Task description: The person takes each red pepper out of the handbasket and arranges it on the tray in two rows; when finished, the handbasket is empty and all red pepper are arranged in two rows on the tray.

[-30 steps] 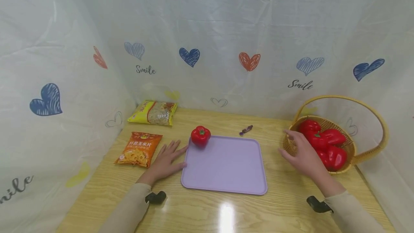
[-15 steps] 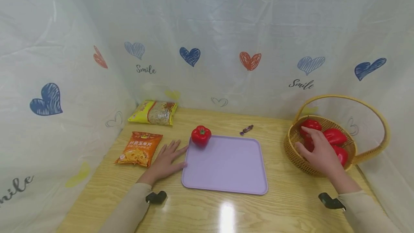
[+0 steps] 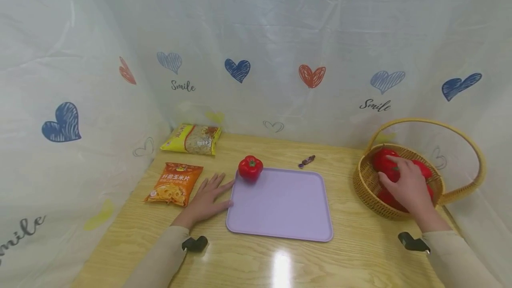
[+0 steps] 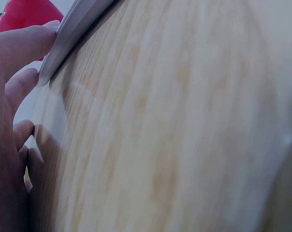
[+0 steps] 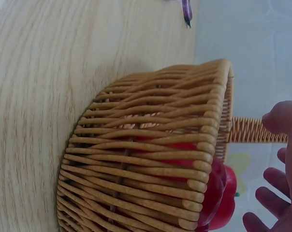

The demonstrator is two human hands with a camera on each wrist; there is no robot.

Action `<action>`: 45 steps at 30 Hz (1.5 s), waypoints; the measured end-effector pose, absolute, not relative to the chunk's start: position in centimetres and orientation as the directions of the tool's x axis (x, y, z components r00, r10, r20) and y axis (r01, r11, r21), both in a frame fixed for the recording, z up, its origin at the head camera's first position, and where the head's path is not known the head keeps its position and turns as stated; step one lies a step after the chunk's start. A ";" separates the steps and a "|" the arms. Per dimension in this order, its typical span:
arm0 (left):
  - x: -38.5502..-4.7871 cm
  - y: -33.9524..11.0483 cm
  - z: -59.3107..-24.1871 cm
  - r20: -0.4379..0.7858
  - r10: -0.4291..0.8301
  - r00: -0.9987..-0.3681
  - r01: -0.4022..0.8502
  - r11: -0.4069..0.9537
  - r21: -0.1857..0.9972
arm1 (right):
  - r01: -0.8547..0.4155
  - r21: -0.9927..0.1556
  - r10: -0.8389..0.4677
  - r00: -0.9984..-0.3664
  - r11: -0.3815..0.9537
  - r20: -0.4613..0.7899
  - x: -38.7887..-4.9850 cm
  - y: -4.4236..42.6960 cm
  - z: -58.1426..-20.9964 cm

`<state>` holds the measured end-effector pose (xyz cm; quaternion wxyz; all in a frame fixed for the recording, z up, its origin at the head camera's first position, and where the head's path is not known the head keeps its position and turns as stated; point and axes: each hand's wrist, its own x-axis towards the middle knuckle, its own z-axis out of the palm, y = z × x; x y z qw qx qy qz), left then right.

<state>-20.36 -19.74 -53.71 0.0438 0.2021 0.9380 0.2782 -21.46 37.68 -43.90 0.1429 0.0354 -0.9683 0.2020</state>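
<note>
The right hand (image 5: pixel 286 179) is hovering near a wicker basket (image 5: pixel 136 159), where at least 2 red peppers (image 5: pixel 228 203) are showing.

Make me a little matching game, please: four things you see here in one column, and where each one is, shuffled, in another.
Things
1. orange snack bag
2. lone red pepper
3. wrapped candy
4. right hand

Places
A. over the wicker basket
B. at the far left corner of the purple tray
C. left of the left hand
D. just beyond the purple tray's far edge

Pairs: 1-C, 2-B, 3-D, 4-A
</note>
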 end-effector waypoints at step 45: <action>-20.3 -19.7 -53.6 0.024 0.404 -0.914 0.353 0.767 0.536 | 0.074 -0.400 0.118 -0.989 0.914 0.088 -22.3 39.8 -45.0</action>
